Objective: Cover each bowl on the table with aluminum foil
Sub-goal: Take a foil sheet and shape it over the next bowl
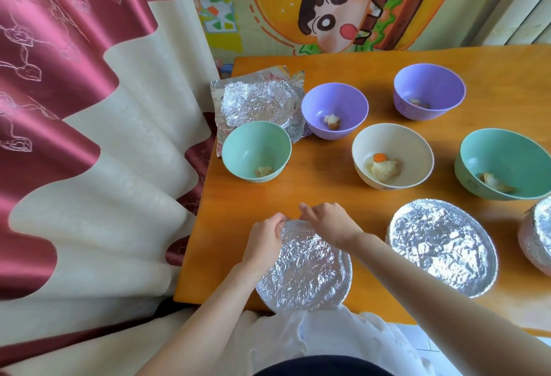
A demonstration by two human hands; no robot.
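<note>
Step in hand: sealing the foil over the near bowl [304,265], which stands at the front edge of the orange surface [328,167], directly before the person. The foil lies taut across the whole mouth of this bowl. The left hand [264,241] grips the far-left rim, fingers [280,220] curled over the foil edge. The right hand [328,223] presses on the far rim just beside it, fingers bent down onto the foil. Both hands are thus clenched on the same foil-covered rim; neither is released.

Status of the remaining items: a second covered bowl [441,247] sits to the right, and a third [536,235] is cut off by the right edge of the view. Five bowls stand uncovered, each holding a small portion of food: a green bowl [256,152], two purple bowls [334,110] [429,91], a white bowl [393,156] and a second green bowl [504,164]. Crumpled foil sheets [259,101] lie at the far-left corner, touching the green bowl.

Next move, as judged: finish crimping around the rim, release it, then reach to the far-left corner for a fresh sheet. The nearby green bowl is probably the most convenient to cover next.
</note>
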